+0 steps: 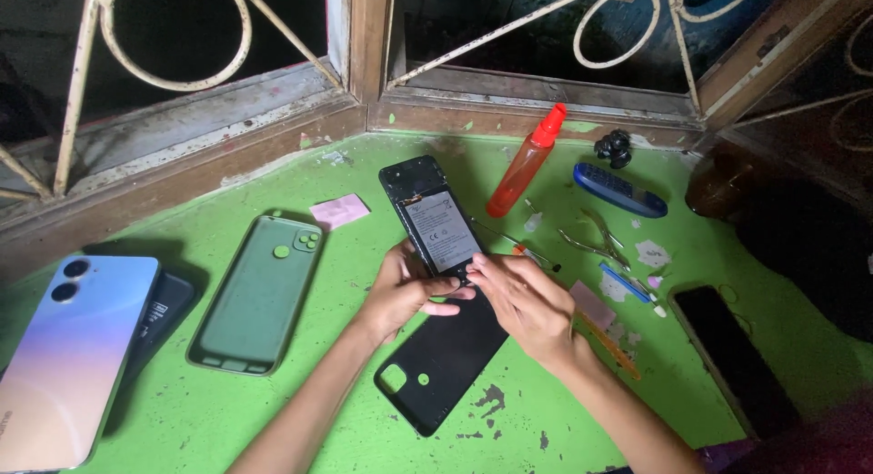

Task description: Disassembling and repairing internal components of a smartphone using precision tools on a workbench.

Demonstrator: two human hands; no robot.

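An opened black phone [427,215] with its back removed lies on the green table [564,401], its battery showing. My left hand [405,288] grips the phone's near edge from the left. My right hand [518,301] pinches at the same near end, fingertips touching the lower part of the phone. What the fingertips hold is hidden. A black back cover [441,360] with a camera cut-out lies under and just in front of both hands.
Left: a green phone case [259,292], a pastel phone [68,356] over a dark phone, a pink pad [338,210]. Right: an orange spray bottle [526,163], a blue keypad phone [618,190], tweezers [596,242], a screwdriver, a dark screen panel [737,360]. Window grilles stand behind.
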